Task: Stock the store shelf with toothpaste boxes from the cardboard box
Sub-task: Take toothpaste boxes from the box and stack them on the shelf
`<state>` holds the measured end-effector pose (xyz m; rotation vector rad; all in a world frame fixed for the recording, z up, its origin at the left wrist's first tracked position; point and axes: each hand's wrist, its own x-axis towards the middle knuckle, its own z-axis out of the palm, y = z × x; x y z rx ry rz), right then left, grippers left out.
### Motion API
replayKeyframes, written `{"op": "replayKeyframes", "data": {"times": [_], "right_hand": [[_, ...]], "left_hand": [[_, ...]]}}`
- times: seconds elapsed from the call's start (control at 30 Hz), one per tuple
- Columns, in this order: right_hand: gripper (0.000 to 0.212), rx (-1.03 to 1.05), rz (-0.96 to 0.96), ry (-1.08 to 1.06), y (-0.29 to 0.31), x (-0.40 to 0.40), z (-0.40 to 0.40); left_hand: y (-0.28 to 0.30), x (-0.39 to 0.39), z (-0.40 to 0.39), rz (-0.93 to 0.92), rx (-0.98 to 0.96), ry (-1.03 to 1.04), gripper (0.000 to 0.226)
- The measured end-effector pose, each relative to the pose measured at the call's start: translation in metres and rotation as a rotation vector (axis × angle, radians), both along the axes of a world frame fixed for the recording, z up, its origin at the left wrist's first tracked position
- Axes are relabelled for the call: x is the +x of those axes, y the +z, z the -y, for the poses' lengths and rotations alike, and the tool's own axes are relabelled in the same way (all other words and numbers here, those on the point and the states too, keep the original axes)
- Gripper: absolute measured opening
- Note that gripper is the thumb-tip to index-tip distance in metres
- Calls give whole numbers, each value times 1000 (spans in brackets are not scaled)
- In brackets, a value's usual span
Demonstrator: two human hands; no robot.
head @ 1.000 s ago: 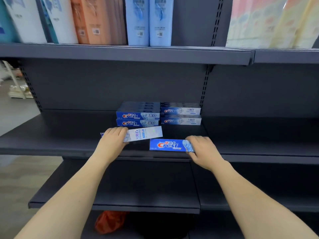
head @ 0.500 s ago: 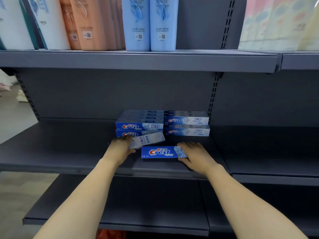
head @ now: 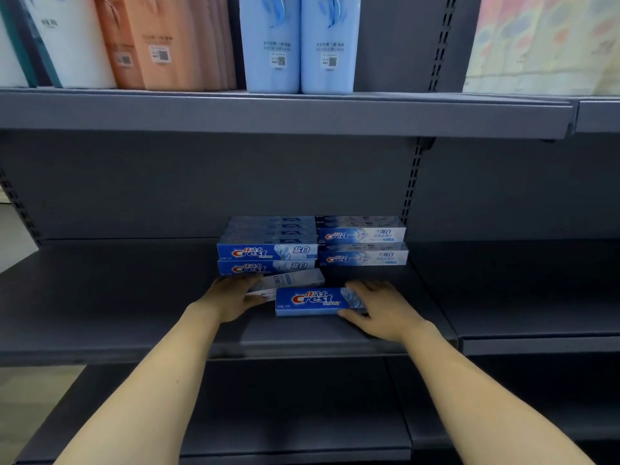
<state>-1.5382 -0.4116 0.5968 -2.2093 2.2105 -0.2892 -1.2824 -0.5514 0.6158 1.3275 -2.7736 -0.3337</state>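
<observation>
Nearest the camera, a lower shelf (head: 302,414) lies below the forearms; above it, both arms reach over the front edge of the middle shelf (head: 117,313); the right hand (head: 379,308) holds the right end of a blue Crest box (head: 310,301), fingers (head: 364,288) curled over its top and thumb under its near edge, the box lying flat and lengthwise just behind the front edge; the left hand (head: 231,297) grips the left end of a pale toothpaste box (head: 288,281), fingers wrapped over it, and this box lies tilted, its right end just behind the blue one and close against the stacks; whether the two held boxes touch cannot be told; further in, toward the back edge of the same shelf, a left stack of blue boxes (head: 268,253) stands two high, and beside it, touching, a right stack of paler boxes (head: 364,245) also two high; highest and farthest, the upper shelf (head: 285,112) carries two light-blue bottles (head: 300,41), orange packs (head: 167,41) to their left, white packs (head: 77,41) at the left end, and pastel packages (head: 543,41) at the right end.
</observation>
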Motion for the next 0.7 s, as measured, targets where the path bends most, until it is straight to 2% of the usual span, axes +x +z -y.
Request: {"op": "replayKeyframes", "data": {"times": [0.1, 0.17, 0.27, 0.37, 0.5, 0.7], "right_hand": [[38, -3, 81, -33, 7, 5, -1], [36, 33, 209, -53, 14, 7, 0], [44, 75, 475, -147, 24, 7, 2], [50, 92, 633, -215, 32, 6, 5], [51, 68, 692, -222, 35, 3, 5], [53, 0, 745, -228, 34, -2, 5]], "left_hand": [[0, 3, 4, 36, -5, -12, 62], [1, 3, 4, 17, -18, -18, 59], [5, -6, 2, -100, -18, -26, 47], [15, -20, -9, -162, -36, -55, 51], [19, -42, -31, -63, -126, -246, 65], [16, -65, -44, -35, -111, -296, 59]]}}
